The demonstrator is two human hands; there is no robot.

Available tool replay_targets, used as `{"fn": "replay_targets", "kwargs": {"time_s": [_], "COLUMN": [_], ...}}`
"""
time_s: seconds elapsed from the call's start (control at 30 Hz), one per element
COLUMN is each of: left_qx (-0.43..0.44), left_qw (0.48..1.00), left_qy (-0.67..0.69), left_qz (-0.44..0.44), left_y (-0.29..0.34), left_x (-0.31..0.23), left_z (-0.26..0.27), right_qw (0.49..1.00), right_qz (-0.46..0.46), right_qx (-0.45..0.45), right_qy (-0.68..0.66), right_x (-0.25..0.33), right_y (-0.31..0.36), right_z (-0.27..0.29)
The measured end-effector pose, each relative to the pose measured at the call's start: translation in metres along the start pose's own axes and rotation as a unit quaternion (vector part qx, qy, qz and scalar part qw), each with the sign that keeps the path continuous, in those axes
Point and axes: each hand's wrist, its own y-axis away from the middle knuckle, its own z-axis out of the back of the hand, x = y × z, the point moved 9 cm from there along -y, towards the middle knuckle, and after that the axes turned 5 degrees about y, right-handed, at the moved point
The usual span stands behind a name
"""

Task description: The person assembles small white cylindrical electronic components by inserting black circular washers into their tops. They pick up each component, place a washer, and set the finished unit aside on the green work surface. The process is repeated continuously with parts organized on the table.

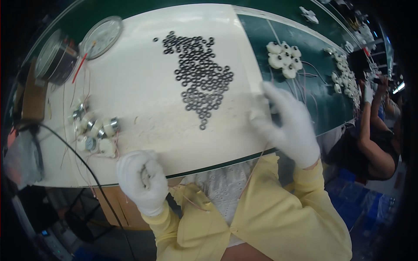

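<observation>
My left hand point(143, 180), in a white glove, is curled closed at the table's front edge, thumb side up. Whatever it holds is hidden in the glove. A thin reddish wire point(196, 205) trails from beside it across my yellow garment. Over the right part of the white surface, my gloved right hand point(289, 124) is blurred by motion, its thumb and fingers apart. Small dark rings point(200, 71) lie loosely grouped between and beyond my hands. Close to my left hand sit several silver-and-white cylindrical parts point(96, 126) with thin wires.
White parts with dark centres point(285, 58) cluster on the green mat point(322, 102) at right; more white parts point(344, 78) line its far side. At left are a clear tub point(56, 58), a round lid point(102, 37) and a black cable point(89, 169). Another person point(370, 139) is at far right.
</observation>
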Motion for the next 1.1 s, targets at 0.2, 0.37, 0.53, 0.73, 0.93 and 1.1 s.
{"fn": "replay_targets", "kwargs": {"time_s": [0.2, 0.37, 0.53, 0.73, 0.93, 1.1], "left_qx": [-0.010, -0.001, -0.008, 0.006, 0.003, -0.033], "left_qw": [1.000, 1.000, 1.000, 0.996, 0.995, 0.985], "left_qy": [-0.002, 0.007, -0.002, -0.044, -0.016, 0.165], "left_qz": [0.027, 0.027, 0.023, -0.074, -0.101, -0.038], "left_y": [0.006, 0.008, 0.007, 0.004, 0.001, 0.003], "left_x": [0.007, 0.014, 0.015, -0.004, -0.017, -0.003], "left_z": [0.001, 0.002, 0.000, -0.003, -0.004, 0.020], "right_qw": [0.996, 0.994, 0.978, 0.985, 0.988, 0.980], "right_qz": [0.041, -0.092, -0.160, -0.143, -0.139, -0.195], "right_qx": [0.055, -0.058, -0.102, -0.020, -0.057, -0.029], "right_qy": [0.053, -0.029, 0.088, 0.090, 0.034, 0.003], "right_x": [-0.001, -0.048, -0.126, -0.178, -0.183, -0.184], "right_y": [0.010, 0.004, -0.011, -0.031, -0.022, -0.021], "right_z": [-0.001, 0.051, 0.084, 0.057, 0.059, 0.054]}}
